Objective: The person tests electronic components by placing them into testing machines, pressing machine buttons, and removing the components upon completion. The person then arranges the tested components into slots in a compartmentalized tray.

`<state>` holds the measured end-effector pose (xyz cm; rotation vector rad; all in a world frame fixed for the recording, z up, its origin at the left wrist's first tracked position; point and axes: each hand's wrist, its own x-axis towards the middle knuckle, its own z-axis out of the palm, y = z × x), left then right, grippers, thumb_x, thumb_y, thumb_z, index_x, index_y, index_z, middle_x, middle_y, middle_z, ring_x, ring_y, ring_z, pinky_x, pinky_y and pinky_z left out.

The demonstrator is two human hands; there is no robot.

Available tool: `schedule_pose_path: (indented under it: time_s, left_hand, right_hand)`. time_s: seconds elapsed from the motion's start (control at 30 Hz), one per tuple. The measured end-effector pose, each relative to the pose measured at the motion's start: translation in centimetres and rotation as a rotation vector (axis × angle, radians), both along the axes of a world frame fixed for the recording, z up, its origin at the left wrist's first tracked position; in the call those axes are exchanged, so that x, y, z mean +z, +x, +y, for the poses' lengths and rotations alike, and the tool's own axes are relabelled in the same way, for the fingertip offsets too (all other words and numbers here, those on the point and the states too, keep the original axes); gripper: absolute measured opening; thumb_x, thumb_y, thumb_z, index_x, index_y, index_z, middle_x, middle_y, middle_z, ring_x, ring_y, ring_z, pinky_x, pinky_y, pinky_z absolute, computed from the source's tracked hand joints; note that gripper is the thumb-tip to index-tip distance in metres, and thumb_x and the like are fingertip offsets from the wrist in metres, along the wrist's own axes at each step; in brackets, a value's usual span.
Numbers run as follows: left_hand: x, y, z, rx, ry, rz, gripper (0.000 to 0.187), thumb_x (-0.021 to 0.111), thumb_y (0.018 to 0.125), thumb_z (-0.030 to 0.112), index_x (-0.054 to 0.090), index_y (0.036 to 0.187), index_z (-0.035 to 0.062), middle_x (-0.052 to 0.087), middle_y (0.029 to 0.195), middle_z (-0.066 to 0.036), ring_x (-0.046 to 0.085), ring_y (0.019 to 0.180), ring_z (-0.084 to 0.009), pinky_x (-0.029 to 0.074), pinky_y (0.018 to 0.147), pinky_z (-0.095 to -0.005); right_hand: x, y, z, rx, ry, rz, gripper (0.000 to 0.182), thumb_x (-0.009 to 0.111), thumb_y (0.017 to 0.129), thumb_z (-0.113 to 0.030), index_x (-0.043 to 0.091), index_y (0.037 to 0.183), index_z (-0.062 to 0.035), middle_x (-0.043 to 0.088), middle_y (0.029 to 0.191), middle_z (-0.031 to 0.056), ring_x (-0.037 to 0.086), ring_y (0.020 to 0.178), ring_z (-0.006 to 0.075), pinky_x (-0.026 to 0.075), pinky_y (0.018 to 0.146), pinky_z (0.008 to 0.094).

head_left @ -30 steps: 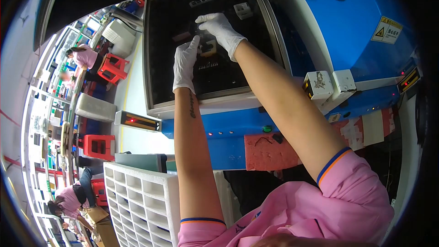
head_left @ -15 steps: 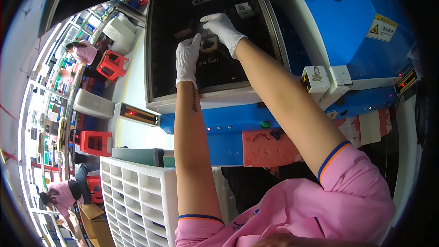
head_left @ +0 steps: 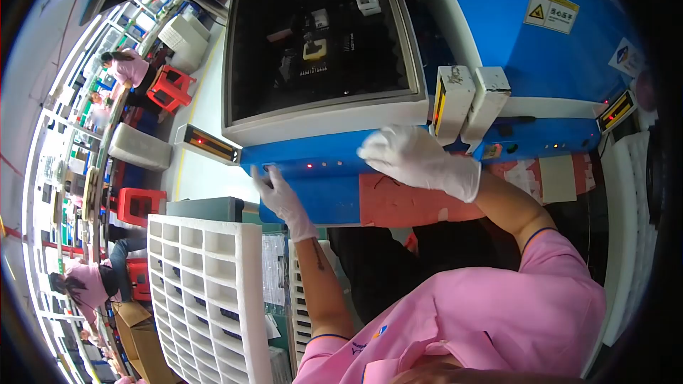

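Note:
My left hand, in a white glove, is at the left end of the blue machine front panel. Its thumb and fingers are apart, with a fingertip at a small dark button. My right hand, also gloved in white, is over the right part of that panel. Its fingers are folded downward, and I see nothing held in them; what lies beneath is hidden. Beyond both hands, the black-lined bed holds a pale yellowish framed part, a white block and several small pieces.
Light-barrier posts stand at the left and right of the panel. A pink foam sheet lies along the front edge. At lower left is a white compartment tray. Two people in pink work beyond red stools.
Both hands have left the part on the black bed and come back toward me. The left is now at the panel's left end, the right over its right part. The view has shifted slightly.

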<state>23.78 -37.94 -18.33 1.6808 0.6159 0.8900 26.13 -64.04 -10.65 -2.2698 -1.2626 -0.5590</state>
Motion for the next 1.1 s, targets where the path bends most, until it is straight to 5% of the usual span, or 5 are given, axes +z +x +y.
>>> schedule_pose_path:
  time_s: [0.43, 0.53, 0.77, 0.93, 1.1]
  left_hand:
    - [-1.7, -1.7, -0.5, -0.012, 0.414, 0.447, 0.064, 0.058, 0.083, 0.015, 0.031, 0.141, 0.0138, 0.058, 0.075, -0.007, 0.048, 0.06, -0.0147, 0.044, 0.06, -0.0296]
    - [-2.1, -1.5, 0.6, -0.01, 0.494, 0.479, 0.06, 0.057, 0.083, 0.022, 0.034, 0.139, 0.0189, 0.061, 0.073, -0.015, 0.058, 0.064, -0.03, 0.046, 0.062, -0.0391]
    - [0.0, -3.3, 1.3, -0.223, 0.346, 0.384, 0.05, 0.059, 0.084, 0.021, 0.047, 0.13, 0.0078, 0.059, 0.076, -0.013, 0.054, 0.066, -0.0185, 0.043, 0.063, -0.031]
    - [11.5, -9.2, -5.0, -0.478, 0.071, 0.145, 0.037, 0.057, 0.087, 0.014, 0.056, 0.122, 0.0025, 0.048, 0.071, 0.002, 0.041, 0.063, -0.0053, 0.034, 0.058, -0.0186]
    - [19.6, -17.7, -11.3, -0.737, 0.133, -0.281, 0.025, 0.06, 0.08, 0.011, 0.065, 0.1, -0.0037, 0.057, 0.07, -0.004, 0.05, 0.061, -0.0092, 0.038, 0.052, -0.0212]
  right_hand:
    - [-5.7, -2.4, -1.1, -0.396, -0.008, -0.052, 0.021, 0.058, 0.077, -0.01, 0.061, 0.098, -0.0086, 0.053, 0.078, 0.0065, 0.057, 0.069, 0.024, 0.046, 0.055, 0.0354]
    - [-5.2, -2.1, -0.6, -0.412, 0.022, 0.045, 0.018, 0.056, 0.075, -0.008, 0.058, 0.093, -0.0077, 0.053, 0.08, 0.009, 0.057, 0.071, 0.0257, 0.047, 0.059, 0.0366]
    - [-5.9, -2.6, -1.0, -0.404, 0.083, 0.062, 0.018, 0.058, 0.077, -0.008, 0.061, 0.094, -0.0087, 0.055, 0.079, 0.0081, 0.058, 0.07, 0.026, 0.048, 0.059, 0.0368]
    - [-3.1, -5.8, -4.2, 0.001, 0.351, 0.356, 0.023, 0.062, 0.074, -0.004, 0.064, 0.097, -0.0068, 0.061, 0.085, 0.0073, 0.062, 0.077, 0.0207, 0.049, 0.065, 0.0303]
    - [7.4, -12.8, -8.5, 0.287, 0.581, 0.392, 0.019, 0.064, 0.066, -0.001, 0.062, 0.085, 0.0002, 0.061, 0.072, 0.0059, 0.059, 0.061, 0.017, 0.047, 0.055, 0.0261]
